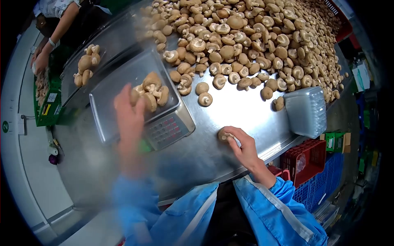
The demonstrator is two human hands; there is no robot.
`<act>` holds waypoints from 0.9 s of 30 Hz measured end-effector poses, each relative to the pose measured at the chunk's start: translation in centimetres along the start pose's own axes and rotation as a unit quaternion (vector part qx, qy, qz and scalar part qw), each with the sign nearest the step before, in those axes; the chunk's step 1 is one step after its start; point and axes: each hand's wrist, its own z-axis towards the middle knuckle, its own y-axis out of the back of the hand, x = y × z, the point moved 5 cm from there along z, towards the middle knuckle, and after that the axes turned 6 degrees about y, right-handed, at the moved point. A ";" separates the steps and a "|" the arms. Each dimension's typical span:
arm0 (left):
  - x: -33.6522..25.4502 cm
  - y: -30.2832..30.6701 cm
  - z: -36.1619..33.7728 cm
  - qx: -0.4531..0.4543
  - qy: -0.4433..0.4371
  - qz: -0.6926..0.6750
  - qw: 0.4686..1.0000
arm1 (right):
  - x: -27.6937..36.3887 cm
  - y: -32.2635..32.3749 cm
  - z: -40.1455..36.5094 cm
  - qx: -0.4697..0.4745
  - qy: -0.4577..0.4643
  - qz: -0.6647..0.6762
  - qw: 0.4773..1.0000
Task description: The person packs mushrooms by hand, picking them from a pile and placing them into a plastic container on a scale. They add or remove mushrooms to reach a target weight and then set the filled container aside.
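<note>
Left hand (pixel 129 112): blurred, fingers at mushroom cluster (pixel 152 84), grip can't tell | right hand (pixel 245 149): fingertips pinching single mushroom (pixel 224 135) over table (pixel 188 164), small enough for a light pinch | cluster on tray (pixel 110 98), so scale (pixel 169 130) presumably bears it | mushroom pile (pixel 254 37) beyond, seemingly heaped within reach
</note>
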 end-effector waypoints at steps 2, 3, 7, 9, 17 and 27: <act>0.8 -0.6 0.3 0.053 0.000 0.046 0.998 | -0.5 1.4 -0.4 -0.033 0.027 -0.045 0.998; 1.2 -0.5 0.4 0.053 0.010 0.048 0.997 | -0.8 2.5 -0.7 -0.064 0.041 -0.077 0.994; 1.5 1.3 -0.8 -0.003 0.098 -0.063 0.993 | -0.6 11.9 -2.3 -0.233 0.099 -0.307 0.918; 0.2 1.9 -2.3 -0.053 0.096 -0.136 0.985 | -0.2 18.6 -3.9 -0.321 0.100 -0.427 0.839; -4.3 -10.8 -17.4 0.258 0.003 -0.173 0.951 | -10.0 29.0 -9.0 -0.335 -0.148 -0.405 0.838; -10.1 -21.2 -14.1 0.286 -0.148 -0.181 0.929 | -9.3 29.7 -11.0 -0.235 -0.120 -0.338 0.903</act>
